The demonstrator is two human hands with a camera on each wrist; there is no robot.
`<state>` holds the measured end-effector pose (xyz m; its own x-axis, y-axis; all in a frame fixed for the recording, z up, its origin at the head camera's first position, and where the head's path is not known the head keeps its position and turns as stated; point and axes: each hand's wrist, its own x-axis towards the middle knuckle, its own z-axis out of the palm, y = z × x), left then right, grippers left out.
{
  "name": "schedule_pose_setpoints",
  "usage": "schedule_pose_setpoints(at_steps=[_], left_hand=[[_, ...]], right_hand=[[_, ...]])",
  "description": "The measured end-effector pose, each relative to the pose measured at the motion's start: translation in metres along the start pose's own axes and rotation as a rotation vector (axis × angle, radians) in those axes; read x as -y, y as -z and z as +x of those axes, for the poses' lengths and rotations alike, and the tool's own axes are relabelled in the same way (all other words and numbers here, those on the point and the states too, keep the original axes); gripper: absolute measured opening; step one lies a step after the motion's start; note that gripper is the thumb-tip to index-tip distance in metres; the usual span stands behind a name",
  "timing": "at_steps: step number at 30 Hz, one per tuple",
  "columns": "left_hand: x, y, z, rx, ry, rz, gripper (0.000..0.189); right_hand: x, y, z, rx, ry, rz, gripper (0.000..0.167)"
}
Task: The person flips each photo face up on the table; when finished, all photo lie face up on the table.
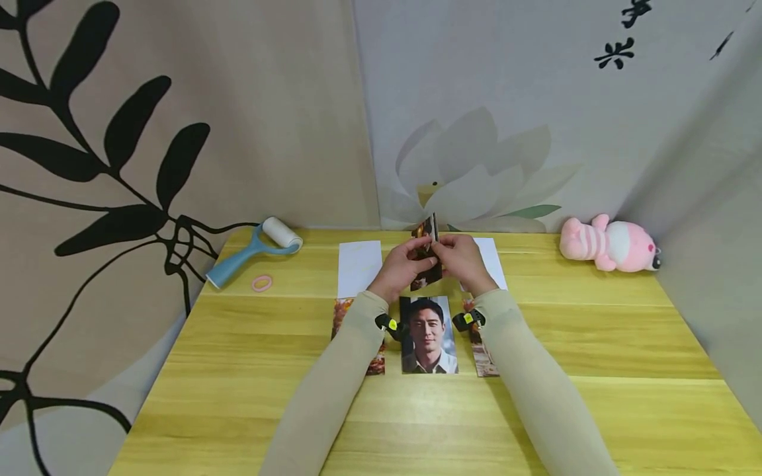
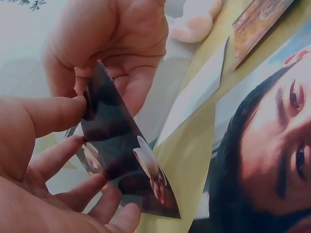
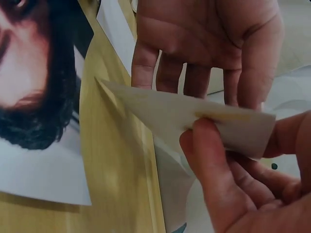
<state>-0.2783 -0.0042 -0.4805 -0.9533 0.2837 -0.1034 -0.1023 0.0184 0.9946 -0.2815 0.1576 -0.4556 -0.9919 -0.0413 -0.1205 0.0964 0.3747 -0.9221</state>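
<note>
Both hands hold a small stack of photo prints point(image 1: 421, 280) upright above the table. My left hand point(image 1: 400, 270) grips its left side, thumb and fingers on the picture face, while my right hand point(image 1: 465, 262) pinches the right edge. In the left wrist view, the front print point(image 2: 114, 141) is dark and has a white cup on it. A pale back point(image 3: 155, 107) with yellowish marks shows in the right wrist view, under the right thumb. Just below the hands lies a portrait photo point(image 1: 428, 337) of a person, face up.
Left and right photos point(image 1: 376, 367) point(image 1: 487, 367) lie partly under the forearms. White cards point(image 1: 360, 264) point(image 1: 491, 259) lie behind them. A blue-handled lint roller point(image 1: 238, 259) and pink ring point(image 1: 262, 283) are at the back left; a pink plush toy point(image 1: 613, 243) is at the back right.
</note>
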Motion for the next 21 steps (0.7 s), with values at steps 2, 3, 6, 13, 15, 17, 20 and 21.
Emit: schedule_pose_setpoints(at_steps=[2, 3, 6, 13, 15, 17, 20, 21], left_hand=[[0.000, -0.001, 0.000, -0.012, 0.001, 0.004, 0.055], [0.000, -0.001, -0.001, -0.022, -0.001, 0.007, 0.054], [-0.001, 0.000, -0.002, -0.069, -0.008, 0.018, 0.048], [0.002, 0.012, -0.003, -0.288, -0.022, -0.009, 0.039], [0.004, 0.017, -0.004, -0.301, 0.010, -0.072, 0.040], [0.005, 0.022, -0.005, -0.281, 0.055, -0.134, 0.040], [0.004, 0.027, -0.007, -0.227, 0.115, -0.191, 0.040], [0.004, 0.028, -0.008, -0.214, 0.127, -0.199, 0.039]], right_hand=[[-0.002, 0.000, 0.001, -0.026, 0.016, -0.032, 0.038], [-0.003, 0.000, 0.001, -0.037, 0.022, -0.044, 0.038], [-0.003, 0.001, 0.000, -0.061, 0.033, -0.041, 0.037], [-0.002, 0.009, -0.009, -0.106, 0.031, 0.059, 0.031], [-0.001, 0.011, -0.011, -0.110, 0.025, 0.086, 0.031], [0.000, 0.012, -0.012, -0.107, 0.017, 0.124, 0.031], [0.002, 0.013, -0.014, -0.098, 0.006, 0.189, 0.033], [0.002, 0.013, -0.014, -0.097, 0.004, 0.201, 0.034]])
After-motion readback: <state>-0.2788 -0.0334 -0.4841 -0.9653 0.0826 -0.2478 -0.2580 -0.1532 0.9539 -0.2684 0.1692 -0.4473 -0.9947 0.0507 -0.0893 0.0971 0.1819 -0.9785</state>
